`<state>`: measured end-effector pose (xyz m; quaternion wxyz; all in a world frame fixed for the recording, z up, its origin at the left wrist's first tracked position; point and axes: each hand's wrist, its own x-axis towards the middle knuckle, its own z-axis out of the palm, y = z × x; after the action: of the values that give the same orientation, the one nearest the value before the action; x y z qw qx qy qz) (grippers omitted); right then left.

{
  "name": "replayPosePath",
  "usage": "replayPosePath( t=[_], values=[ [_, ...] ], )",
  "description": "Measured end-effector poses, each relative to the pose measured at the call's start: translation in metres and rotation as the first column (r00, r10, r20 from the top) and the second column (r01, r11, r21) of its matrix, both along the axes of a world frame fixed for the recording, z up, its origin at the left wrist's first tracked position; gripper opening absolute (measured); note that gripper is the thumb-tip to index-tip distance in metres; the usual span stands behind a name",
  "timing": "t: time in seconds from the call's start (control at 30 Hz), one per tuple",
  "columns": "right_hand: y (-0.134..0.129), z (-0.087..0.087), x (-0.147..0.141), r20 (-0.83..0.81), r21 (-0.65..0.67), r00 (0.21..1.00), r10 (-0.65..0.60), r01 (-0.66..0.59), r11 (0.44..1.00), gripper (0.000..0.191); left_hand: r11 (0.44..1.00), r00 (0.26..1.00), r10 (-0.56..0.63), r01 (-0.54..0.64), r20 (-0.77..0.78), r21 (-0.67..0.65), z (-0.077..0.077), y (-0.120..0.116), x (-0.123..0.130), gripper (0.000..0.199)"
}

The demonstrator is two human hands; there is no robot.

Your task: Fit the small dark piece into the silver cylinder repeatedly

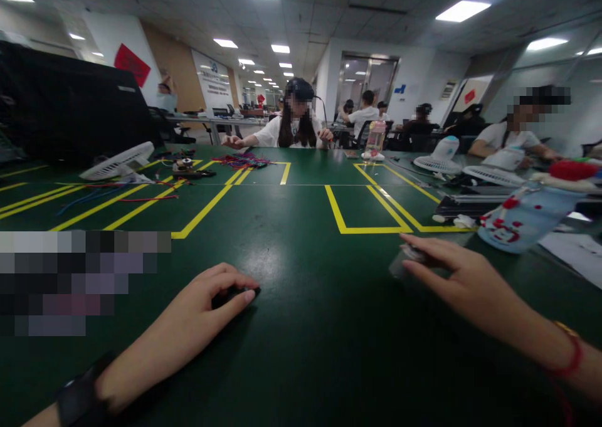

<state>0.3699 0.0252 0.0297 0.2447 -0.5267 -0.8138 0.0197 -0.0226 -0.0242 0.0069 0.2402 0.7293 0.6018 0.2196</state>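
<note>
My left hand (214, 298) rests low over the green tabletop (301, 345), its fingers closed around a small dark object (257, 291) that shows only at the fingertips. What kind of thing it is, I cannot make out. To the right, my right hand (463, 276) grips a small clear, see-through object (399, 265) between thumb and fingers. That object is blurred, and its far side is partly covered by the fingers. A wide gap of table lies between the two hands.
Yellow tape lines (376, 231) mark the table. A light blue bottle (529, 217) stands right, near white fans (442, 157). Left are another fan (120, 160), loose wires (117, 192) and a black case (70, 101). A person (296, 126) sits opposite, near a pink bottle (375, 140).
</note>
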Motion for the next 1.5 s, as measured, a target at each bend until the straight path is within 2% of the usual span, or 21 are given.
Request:
replayPosePath(
  t=[0.07,0.13,0.2,0.3,0.37,0.43,0.53,0.67,0.77,0.9,0.97,1.13,1.27,1.37,1.43,1.5],
  values=[
    [-0.005,0.004,-0.049,-0.072,-0.058,0.978,0.198,-0.203,0.978,0.047,1.000,1.000,0.001,-0.001,-0.005,0.000,-0.001,0.001,-0.001,0.028],
    [-0.010,0.007,-0.089,-0.139,-0.103,0.929,0.342,-0.357,0.929,0.046,1.000,1.000,0.021,-0.021,-0.021,0.000,-0.002,0.003,-0.003,0.029],
    [-0.013,0.003,-0.115,-0.179,-0.129,0.889,0.422,-0.446,0.886,0.045,0.999,0.998,0.040,-0.040,-0.046,0.002,-0.001,0.004,-0.001,0.029],
    [-0.013,-0.010,-0.126,-0.234,-0.141,0.871,0.431,-0.469,0.872,0.056,0.998,0.999,0.039,-0.037,-0.034,0.048,0.004,0.005,0.013,0.028],
    [-0.011,-0.021,-0.123,-0.304,-0.176,0.877,0.371,-0.435,0.883,0.073,0.993,0.999,0.001,-0.005,0.033,0.118,0.011,0.005,0.031,0.025],
    [-0.010,-0.029,-0.118,-0.375,-0.224,0.874,0.310,-0.410,0.884,0.080,0.980,0.992,-0.078,0.059,0.096,0.190,0.020,0.007,0.052,0.023],
    [-0.008,-0.032,-0.117,-0.435,-0.241,0.851,0.293,-0.424,0.873,0.059,0.965,0.984,-0.129,0.095,0.124,0.245,0.030,0.014,0.078,0.021],
    [-0.007,-0.025,-0.119,-0.433,-0.240,0.851,0.299,-0.428,0.871,0.042,0.964,0.981,-0.112,0.069,0.158,0.258,0.035,0.021,0.089,0.019],
    [-0.008,-0.022,-0.120,-0.421,-0.252,0.853,0.307,-0.435,0.864,0.039,0.961,0.977,-0.119,0.069,0.176,0.268,0.037,0.020,0.087,0.018],
    [-0.009,-0.023,-0.118,-0.414,-0.227,0.857,0.308,-0.424,0.877,0.038,0.959,0.980,-0.071,0.016,0.185,0.284,0.038,0.016,0.078,0.018],
    [-0.009,-0.025,-0.118,-0.402,-0.200,0.859,0.318,-0.421,0.885,0.038,0.967,0.984,-0.064,0.019,0.167,0.256,0.032,0.016,0.073,0.019],
    [-0.010,-0.031,-0.119,-0.367,-0.100,0.852,0.374,-0.436,0.894,0.047,0.974,0.985,-0.169,0.160,0.043,0.159,0.007,0.019,0.070,0.014],
    [-0.009,-0.030,-0.117,-0.350,-0.129,0.863,0.364,-0.429,0.894,0.048,0.973,0.982,-0.185,0.179,0.030,0.147,0.004,0.019,0.073,0.014],
    [-0.003,-0.024,-0.095,-0.328,-0.133,0.911,0.250,-0.307,0.943,0.046,0.985,0.984,-0.141,0.129,0.106,0.116,0.012,0.016,0.060,0.022],
    [0.002,-0.020,-0.064,-0.282,-0.090,0.950,0.131,-0.162,0.983,0.048,0.992,0.988,-0.087,0.073,0.131,0.105,0.015,0.015,0.043,0.025],
    [0.004,-0.019,-0.022,-0.219,-0.039,0.975,-0.038,0.030,0.999,0.051,0.996,0.990,-0.030,0.019,0.138,0.083,0.015,0.014,0.021,0.025]
  ],
)
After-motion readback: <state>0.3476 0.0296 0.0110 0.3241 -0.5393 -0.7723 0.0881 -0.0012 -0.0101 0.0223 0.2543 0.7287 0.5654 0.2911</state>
